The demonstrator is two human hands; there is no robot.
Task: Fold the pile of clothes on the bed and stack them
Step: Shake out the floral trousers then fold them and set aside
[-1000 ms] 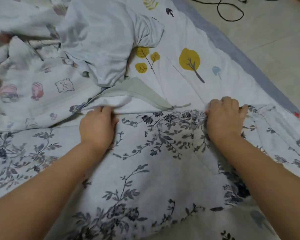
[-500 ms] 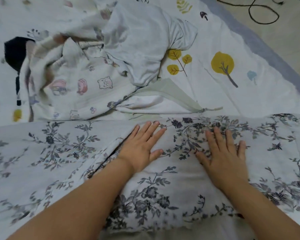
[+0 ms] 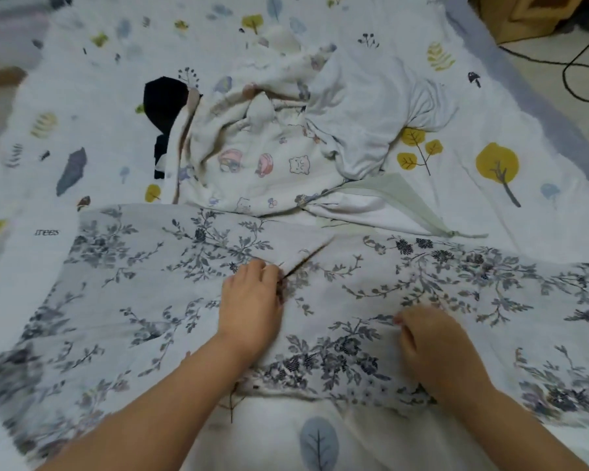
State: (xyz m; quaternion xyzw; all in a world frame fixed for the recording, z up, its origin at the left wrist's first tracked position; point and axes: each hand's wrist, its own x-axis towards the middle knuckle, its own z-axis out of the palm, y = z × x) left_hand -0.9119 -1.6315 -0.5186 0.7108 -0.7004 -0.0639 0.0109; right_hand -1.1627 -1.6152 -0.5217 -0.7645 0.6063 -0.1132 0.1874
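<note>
My left hand (image 3: 252, 300) pinches a crease, right hand (image 3: 432, 341) curled, on the floral garment (image 3: 150, 283) lying left-right across the frame.

the white garment printed with grey-blue flowers (image 3: 150, 300), bunched and gripped at its far edge a second ago, is now spread flat across the bed. the left hand (image 3: 250, 305) and right hand (image 3: 432, 341), flattened on it half a second ago, are now drawn nearer with fingers curled on the cloth.
</note>
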